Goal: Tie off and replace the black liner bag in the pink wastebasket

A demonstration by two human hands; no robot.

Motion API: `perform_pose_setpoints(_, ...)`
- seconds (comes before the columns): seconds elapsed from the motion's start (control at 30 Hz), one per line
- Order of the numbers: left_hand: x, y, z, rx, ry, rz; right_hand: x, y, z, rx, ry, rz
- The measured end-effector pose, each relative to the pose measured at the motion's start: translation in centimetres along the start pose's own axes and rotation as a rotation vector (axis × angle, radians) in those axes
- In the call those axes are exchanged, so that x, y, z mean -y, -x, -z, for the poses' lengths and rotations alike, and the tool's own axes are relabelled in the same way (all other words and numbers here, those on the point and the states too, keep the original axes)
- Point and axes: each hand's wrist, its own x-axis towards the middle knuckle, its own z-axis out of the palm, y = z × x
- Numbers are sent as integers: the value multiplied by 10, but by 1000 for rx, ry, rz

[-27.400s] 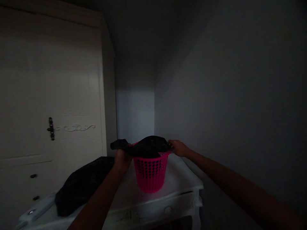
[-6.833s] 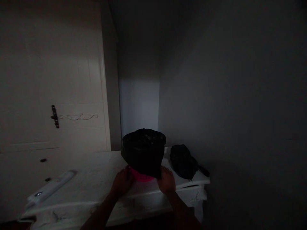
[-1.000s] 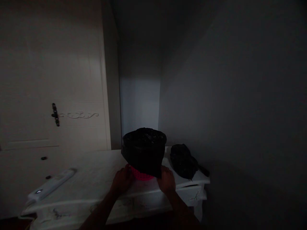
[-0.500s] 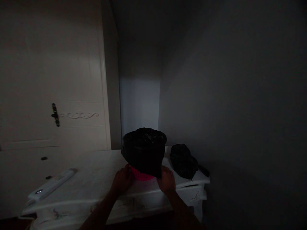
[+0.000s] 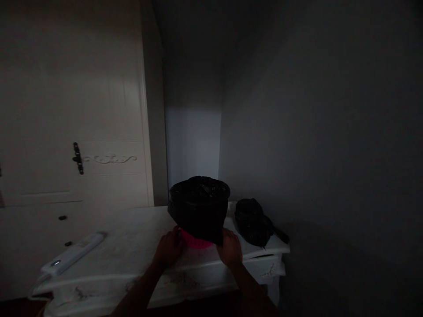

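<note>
A bright pink basket-like bin [image 5: 197,243] with slotted sides stands on the white tabletop in front of me. A black garbage bag [image 5: 198,215] lines it and folds over its rim, hiding most of the outside. At the bin's lower left, my left hand [image 5: 169,246] is closed against the pink wall, just under the bag's edge. On the other side, my right hand [image 5: 230,247] is closed at the bag's hanging corner, close to the bin. Dim light leaves the fingertips hard to make out.
Right of the bin, a crumpled black plastic bag [image 5: 253,222] lies by the wall, a dark handle-like end sticking out. A white power strip [image 5: 74,253] with a cord rests at the table's left. Behind stands a white cabinet [image 5: 109,110]. The white table [image 5: 139,233] has a carved front edge.
Both hands stay at the bin and hardly move. The view has shifted very slightly; bag and bin look the same.
</note>
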Motion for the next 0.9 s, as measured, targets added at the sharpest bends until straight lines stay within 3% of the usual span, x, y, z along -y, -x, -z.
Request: perform_pose_setpoints(0.9, 3, -2, -2, 7, -6, -12, 1, 1, 1, -1, 3, -11)
